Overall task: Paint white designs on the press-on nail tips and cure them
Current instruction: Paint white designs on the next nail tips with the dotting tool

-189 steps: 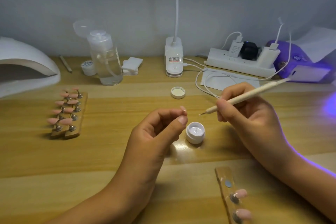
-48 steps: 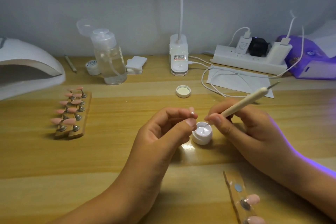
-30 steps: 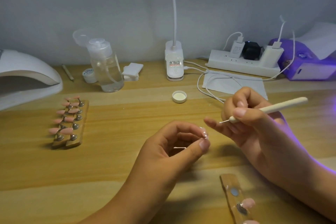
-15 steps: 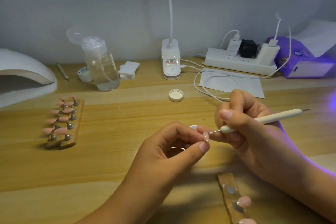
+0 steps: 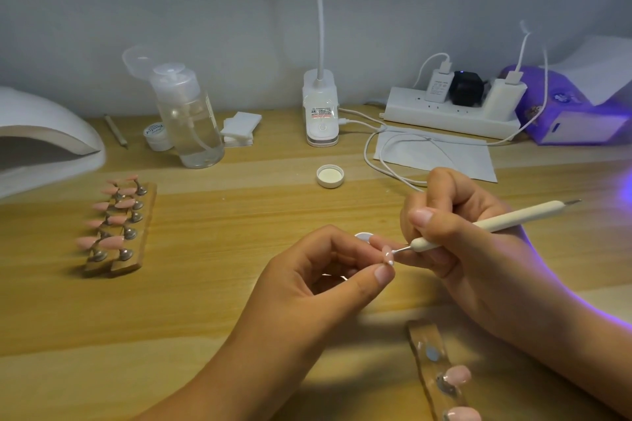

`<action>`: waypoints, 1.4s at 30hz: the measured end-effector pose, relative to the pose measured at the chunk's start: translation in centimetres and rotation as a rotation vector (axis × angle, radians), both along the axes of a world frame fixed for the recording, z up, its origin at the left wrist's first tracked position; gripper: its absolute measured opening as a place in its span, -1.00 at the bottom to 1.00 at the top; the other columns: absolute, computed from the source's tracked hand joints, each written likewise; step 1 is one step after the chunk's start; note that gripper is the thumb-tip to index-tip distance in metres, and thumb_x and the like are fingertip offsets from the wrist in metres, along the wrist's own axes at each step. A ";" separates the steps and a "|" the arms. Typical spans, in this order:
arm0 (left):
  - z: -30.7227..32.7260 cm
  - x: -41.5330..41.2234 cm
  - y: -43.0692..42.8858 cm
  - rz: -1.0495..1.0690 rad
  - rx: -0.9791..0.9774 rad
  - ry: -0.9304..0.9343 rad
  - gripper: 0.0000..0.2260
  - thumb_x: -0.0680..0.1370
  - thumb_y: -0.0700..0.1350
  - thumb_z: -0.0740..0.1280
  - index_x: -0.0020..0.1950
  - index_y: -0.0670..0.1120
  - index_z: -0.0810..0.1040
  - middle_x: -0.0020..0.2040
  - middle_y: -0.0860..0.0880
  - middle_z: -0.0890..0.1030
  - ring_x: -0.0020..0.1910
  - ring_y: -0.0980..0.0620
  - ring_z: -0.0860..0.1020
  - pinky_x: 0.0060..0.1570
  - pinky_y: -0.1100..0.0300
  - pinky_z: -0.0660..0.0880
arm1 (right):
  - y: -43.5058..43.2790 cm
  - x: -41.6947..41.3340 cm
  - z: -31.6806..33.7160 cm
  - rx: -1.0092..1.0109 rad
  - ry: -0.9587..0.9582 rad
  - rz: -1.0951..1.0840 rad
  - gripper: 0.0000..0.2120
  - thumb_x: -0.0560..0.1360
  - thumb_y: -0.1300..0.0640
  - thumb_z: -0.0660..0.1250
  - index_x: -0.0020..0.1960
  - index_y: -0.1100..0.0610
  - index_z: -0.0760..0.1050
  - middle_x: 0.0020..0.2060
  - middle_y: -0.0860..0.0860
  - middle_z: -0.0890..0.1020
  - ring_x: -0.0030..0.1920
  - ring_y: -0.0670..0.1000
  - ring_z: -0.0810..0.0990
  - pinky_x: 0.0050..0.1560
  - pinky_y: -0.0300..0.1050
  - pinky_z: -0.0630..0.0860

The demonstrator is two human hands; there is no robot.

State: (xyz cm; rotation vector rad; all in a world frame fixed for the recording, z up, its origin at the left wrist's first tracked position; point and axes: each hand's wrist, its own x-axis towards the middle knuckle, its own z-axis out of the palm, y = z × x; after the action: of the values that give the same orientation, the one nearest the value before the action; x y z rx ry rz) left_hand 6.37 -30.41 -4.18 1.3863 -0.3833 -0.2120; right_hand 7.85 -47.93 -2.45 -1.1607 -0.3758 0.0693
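Touching nail tip (image 5: 387, 255) in left hand (image 5: 321, 280), dotting tool (image 5: 489, 224) in right hand (image 5: 468, 249).

Pale-pink press-on nail tip (image 5: 387, 253), white dots on it, pinched upright in left hand (image 5: 318, 284). Cream dotting pen (image 5: 485, 224) in right hand (image 5: 461, 249), metal point touching it. Small white gel pot (image 5: 363, 236) just behind, mostly hidden, probably open. Pink tips (image 5: 111, 243) on wooden stands (image 5: 148, 212) far left; two on wooden strip (image 5: 424, 335), bottom right.
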 end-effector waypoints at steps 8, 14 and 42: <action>0.0 0.0 0.0 0.001 -0.006 0.005 -0.92 0.36 -0.02 0.45 -0.18 0.02 0.64 0.00 0.02 0.70 0.01 0.10 0.62 0.03 0.30 0.52 | 0.0 0.0 0.1 0.008 0.006 0.018 -0.82 0.38 0.23 0.35 -0.35 0.06 0.43 -0.46 -0.04 0.47 -0.43 -0.14 0.51 -0.27 -0.24 0.58; 0.0 -0.1 0.0 0.005 0.004 0.005 -0.91 0.35 0.00 0.45 -0.19 0.04 0.65 0.00 0.03 0.70 0.02 0.09 0.62 0.03 0.30 0.51 | 0.1 0.0 0.1 0.011 0.018 0.006 -0.81 0.37 0.22 0.35 -0.36 0.06 0.42 -0.47 -0.05 0.46 -0.45 -0.14 0.50 -0.26 -0.22 0.59; -0.2 0.0 0.0 0.001 0.005 -0.004 -0.93 0.36 -0.03 0.46 -0.19 0.02 0.64 -0.01 0.01 0.70 0.00 0.07 0.62 0.12 0.15 0.53 | 0.1 0.0 0.1 -0.009 0.037 0.004 -0.81 0.36 0.21 0.36 -0.37 0.05 0.41 -0.49 -0.04 0.44 -0.46 -0.14 0.41 -0.24 -0.21 0.59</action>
State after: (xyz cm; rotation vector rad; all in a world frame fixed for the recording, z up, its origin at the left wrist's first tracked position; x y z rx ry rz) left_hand 6.39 -30.41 -4.36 1.3916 -0.3853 -0.2099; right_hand 7.88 -47.81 -2.39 -1.1660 -0.3451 0.0962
